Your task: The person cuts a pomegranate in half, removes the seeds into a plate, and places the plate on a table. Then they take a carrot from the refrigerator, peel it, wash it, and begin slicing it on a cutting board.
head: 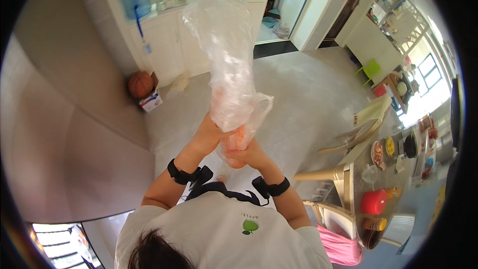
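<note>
A clear plastic bag (229,56) stretches up and away in front of me, crumpled and partly puffed out. Orange-pink contents (239,140) show through its lower end, too blurred by the film to name. My left hand (211,134) grips the bag around its middle, thumb across the front. Lower down, my right hand (251,155) holds the end with the contents, and some fingers of both hands are hidden behind the plastic. A loose flap of the bag (263,106) sticks out to the right. Both wrists wear black straps with small devices.
On the right, a dining table (354,172) carries plates of food, a red container (373,201) and jars. A chair (368,119) stands beyond it. A basketball (140,84) rests by a white cabinet (160,45). A large, smooth grey-brown surface (86,138) rises close on my left.
</note>
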The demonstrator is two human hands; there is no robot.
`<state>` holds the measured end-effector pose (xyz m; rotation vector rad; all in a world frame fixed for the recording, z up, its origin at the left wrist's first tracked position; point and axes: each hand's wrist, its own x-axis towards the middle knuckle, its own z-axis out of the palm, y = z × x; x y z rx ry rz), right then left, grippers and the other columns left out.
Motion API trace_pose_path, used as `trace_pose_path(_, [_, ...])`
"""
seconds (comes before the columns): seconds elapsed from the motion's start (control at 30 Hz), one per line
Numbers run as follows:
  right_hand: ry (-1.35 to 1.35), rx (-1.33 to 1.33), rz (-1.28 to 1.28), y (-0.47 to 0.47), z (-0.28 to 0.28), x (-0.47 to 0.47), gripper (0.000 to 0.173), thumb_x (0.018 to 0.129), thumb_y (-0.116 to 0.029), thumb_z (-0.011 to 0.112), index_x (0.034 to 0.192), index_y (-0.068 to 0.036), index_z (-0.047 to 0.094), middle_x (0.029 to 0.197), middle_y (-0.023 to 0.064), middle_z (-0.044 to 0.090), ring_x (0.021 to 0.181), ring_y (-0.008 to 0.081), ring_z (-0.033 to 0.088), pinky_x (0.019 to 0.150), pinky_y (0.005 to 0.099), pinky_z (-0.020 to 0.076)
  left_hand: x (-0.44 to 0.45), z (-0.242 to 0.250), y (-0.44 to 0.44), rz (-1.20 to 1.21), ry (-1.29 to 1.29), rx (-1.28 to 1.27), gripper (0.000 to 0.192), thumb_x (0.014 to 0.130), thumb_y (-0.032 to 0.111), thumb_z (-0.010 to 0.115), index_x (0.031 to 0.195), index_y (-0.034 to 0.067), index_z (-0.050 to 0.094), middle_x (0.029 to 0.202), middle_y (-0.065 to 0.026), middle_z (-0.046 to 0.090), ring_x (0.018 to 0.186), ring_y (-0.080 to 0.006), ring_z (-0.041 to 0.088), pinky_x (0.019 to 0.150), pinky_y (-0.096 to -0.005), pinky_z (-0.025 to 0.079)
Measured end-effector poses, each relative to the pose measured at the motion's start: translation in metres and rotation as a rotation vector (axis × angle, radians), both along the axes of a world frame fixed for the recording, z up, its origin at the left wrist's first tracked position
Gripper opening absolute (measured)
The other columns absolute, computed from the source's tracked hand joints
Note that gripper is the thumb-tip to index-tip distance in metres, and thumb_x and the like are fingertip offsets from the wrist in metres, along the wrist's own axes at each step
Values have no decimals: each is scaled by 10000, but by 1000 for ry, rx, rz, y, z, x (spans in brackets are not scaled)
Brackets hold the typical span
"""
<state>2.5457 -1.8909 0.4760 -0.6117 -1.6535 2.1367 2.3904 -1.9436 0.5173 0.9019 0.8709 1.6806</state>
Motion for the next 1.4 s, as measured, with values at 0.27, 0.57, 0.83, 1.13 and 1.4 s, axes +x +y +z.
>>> trace_pose_path(0.27, [131,-193,45,229,-2,67,828,584,-153,793,1307,-50,403,1218,50,504,1126,161,464,963,327,368,34,-51,244,260,522,-82,360,867,188,569,1176,11,520,1128,-104,577,1039,-174,524,866,-323,432])
trace_pose_path(0.57, [156,-115,65,548,9,128,798,569,-155,810,1264,-50,433,1164,36,532,1046,147,509,889,320,424,84,-101,479,-421,-139,-615,455,825,120,606,1254,74,460,1126,-72,539,932,-170,550,835,-337,487])
trace_pose_path(0.83, [76,556,-214,791,-28,85,576,620,-119,776,1131,-36,523,1002,44,602,887,169,586,752,318,477,9,-47,694,669,343,21,308,780,-114,512,1062,8,500,989,-89,547,870,-152,561,804,-314,484])
trace_pose_path(1.13, [-151,1005,-487,1072,-55,30,498,638,-190,794,1071,-63,583,941,81,640,832,226,630,716,318,497,-6,5,1037,68,542,112,521,711,-83,602,1200,14,451,1139,-103,534,1089,-198,528,933,-335,439])
trace_pose_path(1.4, [-135,830,-362,1326,-109,6,477,650,-214,788,1060,-74,589,947,94,639,819,249,631,692,316,502,-33,-79,1310,-38,360,-218,496,688,26,755,1121,0,515,1021,-74,592,943,-140,573,804,-268,493])
